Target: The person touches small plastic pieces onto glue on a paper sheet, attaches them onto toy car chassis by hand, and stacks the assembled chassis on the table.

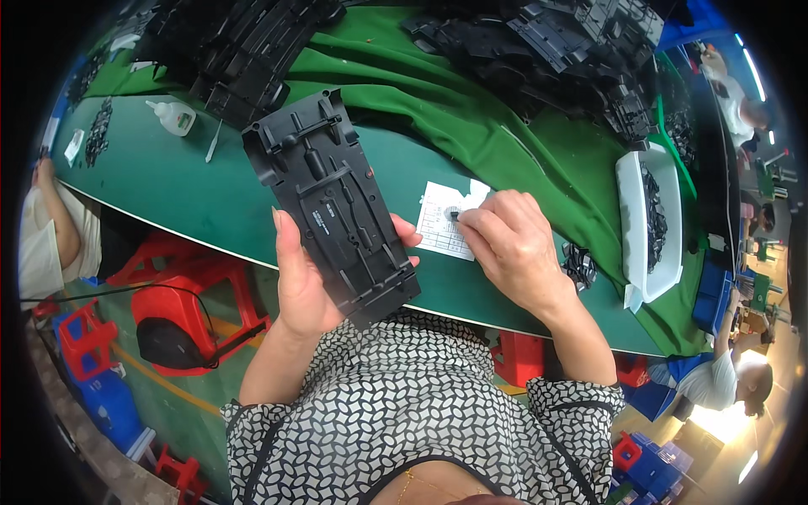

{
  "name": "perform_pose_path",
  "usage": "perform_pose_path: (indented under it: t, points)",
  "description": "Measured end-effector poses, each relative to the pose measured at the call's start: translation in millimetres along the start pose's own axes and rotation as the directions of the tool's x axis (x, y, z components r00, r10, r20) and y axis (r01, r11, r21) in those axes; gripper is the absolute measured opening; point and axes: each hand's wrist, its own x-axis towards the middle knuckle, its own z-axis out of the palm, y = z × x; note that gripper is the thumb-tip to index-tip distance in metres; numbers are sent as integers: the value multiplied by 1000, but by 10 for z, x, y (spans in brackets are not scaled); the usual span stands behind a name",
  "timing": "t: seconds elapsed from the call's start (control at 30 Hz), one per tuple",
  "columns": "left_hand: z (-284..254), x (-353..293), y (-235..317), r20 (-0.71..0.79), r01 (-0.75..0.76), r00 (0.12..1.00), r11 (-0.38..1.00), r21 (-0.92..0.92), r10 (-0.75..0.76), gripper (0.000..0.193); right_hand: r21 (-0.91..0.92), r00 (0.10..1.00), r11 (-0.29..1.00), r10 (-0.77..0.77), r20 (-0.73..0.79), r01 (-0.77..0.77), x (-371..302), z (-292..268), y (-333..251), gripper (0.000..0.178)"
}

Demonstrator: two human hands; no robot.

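Reference point for my listing: white printed sheet (436, 239), lying on the green table (202, 202).

Item one: black plastic panel (330, 210), oblong, held up left of the sheet, its ribbed side toward my camera. Long axis slants: the notched end points away and leftward, the other end nearer the wearer and closer to the sheet's side.

Item two: left hand (300, 284), left of the sheet, palm behind the panel, forearm rising from the near side. I see thumb and fingers clamped on opposite long edges.

Item three: right hand (518, 244), over the sheet's right part, back upward, wrist bent, forearm slanting in from the near right. Thumb and forefinger together, pinching a small dark piece (455, 216) above the sheet.

Item four: small black parts (579, 268), heaped right of the sheet.
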Motion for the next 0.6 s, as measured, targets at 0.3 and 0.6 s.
perform_pose_path:
  t: [0.3, 0.6]
  points:
    - [41, -6, -7, -51, -2, 999, 1000, 12, 3, 87, 171, 984, 973, 165, -68, -152, -17, 9, 34, 9]
    - [46, -9, -14, -57, -7, 998, 1000, 2, 7, 86, 130, 959, 953, 279, -40, -272, -106, 27, 50, 7]
